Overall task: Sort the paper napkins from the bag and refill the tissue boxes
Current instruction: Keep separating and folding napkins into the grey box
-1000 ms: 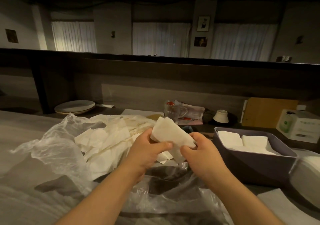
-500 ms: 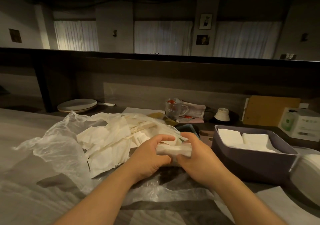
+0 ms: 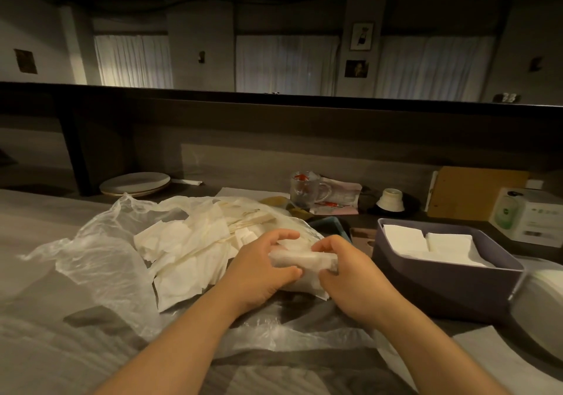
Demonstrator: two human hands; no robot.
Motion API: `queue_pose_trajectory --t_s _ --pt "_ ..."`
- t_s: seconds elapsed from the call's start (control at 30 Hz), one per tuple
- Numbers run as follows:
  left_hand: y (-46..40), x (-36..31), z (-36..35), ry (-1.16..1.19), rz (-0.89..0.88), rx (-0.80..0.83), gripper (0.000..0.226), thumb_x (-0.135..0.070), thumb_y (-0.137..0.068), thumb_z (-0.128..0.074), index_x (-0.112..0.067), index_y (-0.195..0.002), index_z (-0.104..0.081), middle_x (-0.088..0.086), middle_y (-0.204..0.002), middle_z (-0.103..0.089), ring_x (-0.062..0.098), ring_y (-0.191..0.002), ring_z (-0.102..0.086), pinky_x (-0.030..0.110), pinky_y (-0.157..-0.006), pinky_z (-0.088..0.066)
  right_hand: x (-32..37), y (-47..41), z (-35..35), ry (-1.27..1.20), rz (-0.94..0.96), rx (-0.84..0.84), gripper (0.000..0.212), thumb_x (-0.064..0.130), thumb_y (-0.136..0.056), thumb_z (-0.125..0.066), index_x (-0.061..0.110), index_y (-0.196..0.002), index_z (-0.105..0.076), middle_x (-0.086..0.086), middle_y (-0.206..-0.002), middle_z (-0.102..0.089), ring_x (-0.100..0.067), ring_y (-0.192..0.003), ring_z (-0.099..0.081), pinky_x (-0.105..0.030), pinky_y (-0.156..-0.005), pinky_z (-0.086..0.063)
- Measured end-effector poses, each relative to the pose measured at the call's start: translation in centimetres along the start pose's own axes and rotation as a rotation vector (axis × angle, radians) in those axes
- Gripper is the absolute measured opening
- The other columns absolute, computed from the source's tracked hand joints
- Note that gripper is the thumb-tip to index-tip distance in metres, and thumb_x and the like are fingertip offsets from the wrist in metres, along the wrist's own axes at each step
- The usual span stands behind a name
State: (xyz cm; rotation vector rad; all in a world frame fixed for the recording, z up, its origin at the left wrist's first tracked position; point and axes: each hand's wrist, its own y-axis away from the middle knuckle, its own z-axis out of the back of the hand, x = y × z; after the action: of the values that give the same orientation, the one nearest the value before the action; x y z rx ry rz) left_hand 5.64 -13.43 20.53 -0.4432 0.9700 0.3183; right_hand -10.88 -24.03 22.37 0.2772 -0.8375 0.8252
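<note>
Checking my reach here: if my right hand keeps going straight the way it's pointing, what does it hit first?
Probably the left hand: the right hand points leftward across the folded white paper napkin both grip. Depth is unclear.

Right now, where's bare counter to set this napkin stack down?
Bare counter lies left of the plastic bag, below the plates. Crowded: between the glass mug and the purple tissue box; both hands hold the napkin stack.
</note>
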Motion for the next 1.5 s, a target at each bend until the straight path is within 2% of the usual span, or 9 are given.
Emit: queue_pose_trajectory --t_s 0.1,0.2,0.33,0.43,0.6,0.8,1.07,1.27,1.5 --pt "0.2 -1.5 1.0 0.328 0.108 0.031 0.027 -0.033 -0.092 -0.069 -0.036 -0.119 -0.071 0.004 -0.095 -0.077 0.019 -0.09 -0.073 0.042 -0.092 -0.056 0.7 0.2 0.5 -0.129 0.02 -0.055 0.036 0.016 -0.098 -0.064 0.047 -0.113 -0.052 0.017 -0.116 -0.06 -0.006 -0.099 -0.06 -0.014 -0.061 -0.052" --pt "0.6 -2.7 1.9 0.614 0.23 0.127 0.048 -0.052 -0.088 -0.055 -0.017 -0.112 -0.076 0.016 -0.095 -0.075 0.027 -0.085 -0.07 0.044 -0.09 -0.05 1.7 0.7 1.1 -0.363 0.053 -0.033 0.038 0.011 -0.095 -0.068 0.045 -0.107 -0.056 0.018 -0.105 -0.067 -0.007 -0.094 -0.067 -0.015 -0.062 -0.054" --pt "1.6 -3.4 1.8 0.629 0.292 0.313 0.039 -0.063 -0.085 -0.062 -0.03 -0.085 -0.084 0.005 -0.092 -0.08 0.024 -0.087 -0.073 0.035 -0.08 -0.057 2.7 1.7 1.1 -0.387 0.129 0.063 0.042 0.003 -0.094 -0.064 0.04 -0.114 -0.06 0.022 -0.101 -0.07 0.0 -0.097 -0.068 -0.023 -0.076 -0.061" --pt "1.5 -3.1 1.8 0.62 0.233 0.516 0.075 -0.058 -0.056 -0.08 -0.02 -0.12 -0.07 0.005 -0.099 -0.077 0.022 -0.092 -0.072 0.035 -0.082 -0.056 3.2 2.0 1.0 -0.385 0.142 0.089 0.046 0.001 -0.095 -0.061 0.043 -0.114 -0.059 0.023 -0.107 -0.066 -0.008 -0.1 -0.066 -0.018 -0.066 -0.058" --pt "1.3 -3.2 1.8 0.562 0.163 0.757 0.056 -0.021 -0.077 -0.071 -0.004 -0.129 -0.061 0.023 -0.111 -0.065 0.034 -0.102 -0.063 0.039 -0.089 -0.053 3.1 1.9 0.5 -0.271 0.218 0.03 0.058 0.008 -0.096 -0.062 0.063 -0.113 -0.051 0.035 -0.115 -0.057 0.002 -0.111 -0.06 -0.025 -0.088 -0.06" --pt "0.9 -2.6 0.8 0.732 0.19 0.661 0.03 -0.008 -0.08 -0.062 0.0 -0.108 -0.066 0.02 -0.088 -0.064 0.028 -0.081 -0.061 0.036 -0.079 -0.053 2.4 1.2 0.3 0.01 0.398 -0.311 0.042 0.025 -0.09 -0.075 0.056 -0.104 -0.049 0.036 -0.117 -0.041 0.005 -0.117 -0.043 -0.016 -0.093 -0.044" --pt "1.2 -3.2 0.8 0.69 0.203 0.609 0.027 -0.015 -0.082 -0.068 -0.005 -0.107 -0.067 0.018 -0.087 -0.064 0.027 -0.078 -0.061 0.036 -0.076 -0.051 2.5 1.1 0.2 0.081 0.31 -0.174 0.032 0.04 -0.093 -0.07 0.063 -0.102 -0.048 0.038 -0.115 -0.04 -0.003 -0.121 -0.041 -0.035 -0.11 -0.044" --pt "1.3 -3.0 0.9 0.755 0.224 0.631 0.026 -0.019 -0.078 -0.07 -0.005 -0.1 -0.069 0.018 -0.088 -0.063 0.026 -0.078 -0.062 0.035 -0.076 -0.052 2.5 1.3 0.0 -0.063 0.262 -0.199 0.035 0.034 -0.091 -0.075 0.054 -0.106 -0.05 0.025 -0.119 -0.05 -0.004 -0.114 -0.052 -0.017 -0.083 -0.048" --pt "1.2 -2.8 1.2 0.881 0.247 0.661 0.038 -0.024 -0.076 -0.069 -0.009 -0.111 -0.07 0.017 -0.093 -0.064 0.026 -0.081 -0.063 0.037 -0.078 -0.05 2.7 1.3 0.1 0.036 0.301 -0.21 0.021 0.034 -0.092 -0.071 0.048 -0.094 -0.056 0.026 -0.11 -0.051 -0.006 -0.113 -0.049 -0.023 -0.097 -0.049"
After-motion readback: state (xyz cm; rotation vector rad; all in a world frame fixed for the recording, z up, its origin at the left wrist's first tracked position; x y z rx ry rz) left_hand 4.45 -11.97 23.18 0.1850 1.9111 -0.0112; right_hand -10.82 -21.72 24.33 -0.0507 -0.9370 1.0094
